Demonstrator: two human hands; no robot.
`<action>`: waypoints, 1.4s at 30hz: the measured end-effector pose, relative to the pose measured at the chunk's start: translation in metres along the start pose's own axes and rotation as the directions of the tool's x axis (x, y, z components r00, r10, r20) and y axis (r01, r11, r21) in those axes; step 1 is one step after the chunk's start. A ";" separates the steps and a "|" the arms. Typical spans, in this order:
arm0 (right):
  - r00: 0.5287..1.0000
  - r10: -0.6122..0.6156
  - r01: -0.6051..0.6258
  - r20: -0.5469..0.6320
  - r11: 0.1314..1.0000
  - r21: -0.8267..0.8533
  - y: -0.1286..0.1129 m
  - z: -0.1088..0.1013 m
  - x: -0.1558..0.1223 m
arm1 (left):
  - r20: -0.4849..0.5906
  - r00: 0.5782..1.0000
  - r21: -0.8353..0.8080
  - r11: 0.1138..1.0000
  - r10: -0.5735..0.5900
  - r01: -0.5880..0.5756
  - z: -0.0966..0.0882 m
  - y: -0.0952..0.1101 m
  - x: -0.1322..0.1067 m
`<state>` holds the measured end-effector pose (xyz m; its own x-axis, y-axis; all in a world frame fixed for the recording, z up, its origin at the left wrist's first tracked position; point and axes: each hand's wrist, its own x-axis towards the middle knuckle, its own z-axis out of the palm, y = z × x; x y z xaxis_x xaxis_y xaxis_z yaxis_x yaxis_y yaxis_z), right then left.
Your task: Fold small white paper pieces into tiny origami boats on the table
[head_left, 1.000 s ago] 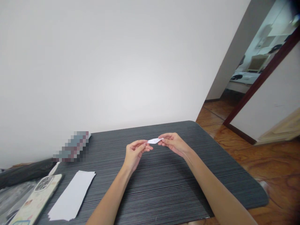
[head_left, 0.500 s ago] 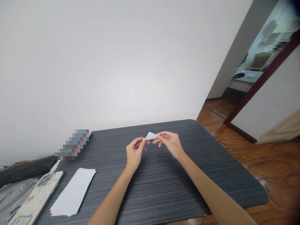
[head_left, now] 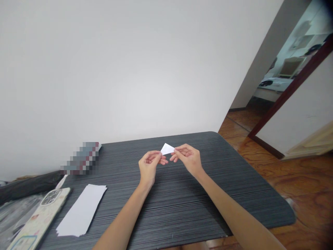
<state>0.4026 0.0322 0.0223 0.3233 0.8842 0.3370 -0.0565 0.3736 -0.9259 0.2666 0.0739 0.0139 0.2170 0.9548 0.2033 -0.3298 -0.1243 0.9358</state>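
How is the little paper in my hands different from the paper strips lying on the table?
The small folded paper is a tiny triangle; the paper strips are long rectangles and much larger. The folded paper is pinched above the table between the left hand and right hand; the strips lie flat, untouched, beside a phone. Both are plain white.

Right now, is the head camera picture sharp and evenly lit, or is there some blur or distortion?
Head view: soft, even light, faint shadows under the hands; the small folded paper, pinched between left hand and right hand, is sharp; a mosaic-blurred patch hides something at the far left of the dark table; wide-angle distortion tilts the door frame and darkens the upper right corner.
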 end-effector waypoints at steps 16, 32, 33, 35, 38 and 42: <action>0.996 0.078 -0.079 0.040 0.997 0.018 0.001 -0.006 0.004 | 0.068 0.991 0.020 0.993 -0.119 0.118 -0.006 0.002 0.005; 0.959 0.247 -0.221 0.140 0.958 -0.180 0.026 -0.018 0.013 | 0.206 0.963 0.319 0.942 -0.176 0.104 -0.020 -0.005 0.012; 0.957 0.253 -0.228 0.141 0.958 -0.175 0.026 -0.018 0.013 | 0.213 0.962 0.307 0.946 -0.172 0.101 -0.020 -0.005 0.012; 0.951 0.270 -0.245 0.148 0.955 -0.164 0.023 -0.017 0.012 | 0.230 0.958 0.292 0.951 -0.172 0.100 -0.019 -0.004 0.012; 0.943 0.292 -0.269 0.160 0.951 -0.153 0.020 -0.016 0.011 | 0.254 0.951 0.303 0.948 -0.176 0.094 -0.019 -0.004 0.012; 0.940 0.281 -0.256 0.193 0.956 -0.144 0.017 -0.016 0.011 | 0.268 0.948 0.307 0.948 -0.170 0.083 -0.020 -0.005 0.012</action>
<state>0.4202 0.0440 0.0077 0.1052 0.9904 0.0894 -0.0011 0.0900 -0.9959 0.2521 0.0913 0.0060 0.5082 0.8541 0.1110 -0.0128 -0.1213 0.9925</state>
